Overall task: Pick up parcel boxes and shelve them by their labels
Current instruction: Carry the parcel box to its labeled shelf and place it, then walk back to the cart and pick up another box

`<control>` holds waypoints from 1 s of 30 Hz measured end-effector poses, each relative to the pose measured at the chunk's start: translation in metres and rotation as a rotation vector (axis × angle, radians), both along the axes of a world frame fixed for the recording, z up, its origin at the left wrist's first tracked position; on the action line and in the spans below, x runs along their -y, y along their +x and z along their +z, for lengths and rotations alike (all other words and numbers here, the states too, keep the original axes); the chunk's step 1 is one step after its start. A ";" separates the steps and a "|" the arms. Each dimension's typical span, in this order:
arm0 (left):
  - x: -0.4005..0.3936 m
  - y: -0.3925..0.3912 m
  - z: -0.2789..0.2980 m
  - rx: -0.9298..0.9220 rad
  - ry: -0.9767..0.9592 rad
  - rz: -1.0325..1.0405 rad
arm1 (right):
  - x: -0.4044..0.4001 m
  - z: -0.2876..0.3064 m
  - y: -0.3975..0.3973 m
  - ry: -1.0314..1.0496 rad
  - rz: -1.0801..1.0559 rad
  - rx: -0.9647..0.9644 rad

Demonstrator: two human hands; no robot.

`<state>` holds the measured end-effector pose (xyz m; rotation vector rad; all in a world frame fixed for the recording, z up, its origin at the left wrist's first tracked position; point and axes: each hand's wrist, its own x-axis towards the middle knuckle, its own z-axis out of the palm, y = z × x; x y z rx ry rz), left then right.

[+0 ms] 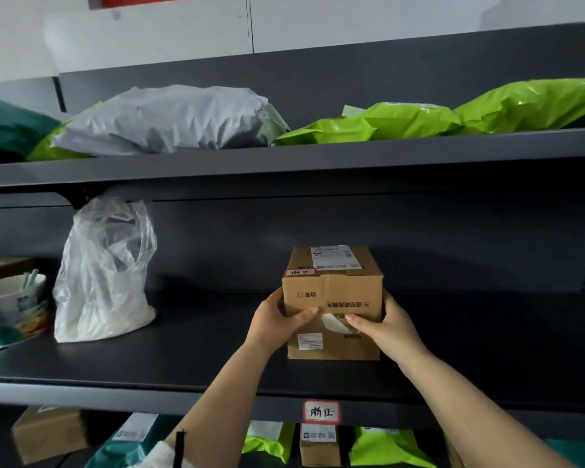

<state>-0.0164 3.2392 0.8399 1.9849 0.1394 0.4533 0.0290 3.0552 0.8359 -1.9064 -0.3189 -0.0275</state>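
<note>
Both bare forearms reach forward and up. The left hand (277, 319) and right hand (385, 324) clasp opposite sides of the parcel box (333, 298), thumbs pressed across its front.

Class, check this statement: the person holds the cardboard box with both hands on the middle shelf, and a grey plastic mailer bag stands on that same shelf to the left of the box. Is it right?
Not quite. In the head view both hands, left hand and right hand, do hold the cardboard box on the middle shelf, but the bag to its left is a clear plastic bag. The grey mailer lies on the shelf above.
</note>
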 end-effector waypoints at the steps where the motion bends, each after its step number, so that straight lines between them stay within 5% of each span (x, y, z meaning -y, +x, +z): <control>1: 0.000 0.001 0.000 -0.003 -0.004 -0.002 | -0.001 0.000 0.001 -0.003 -0.005 0.002; 9: 0.005 -0.002 0.000 -0.012 -0.021 0.102 | 0.001 0.000 0.003 0.019 0.017 -0.018; 15: 0.021 -0.064 0.014 0.238 -0.070 0.219 | 0.026 0.004 -0.020 0.075 -0.046 0.030; 21: 0.050 -0.098 0.011 0.192 -0.126 -0.032 | 0.063 -0.004 -0.067 0.129 0.005 0.089; 30: 0.147 -0.092 -0.028 -0.027 -0.117 -0.533 | 0.162 -0.044 -0.164 0.194 -0.407 0.023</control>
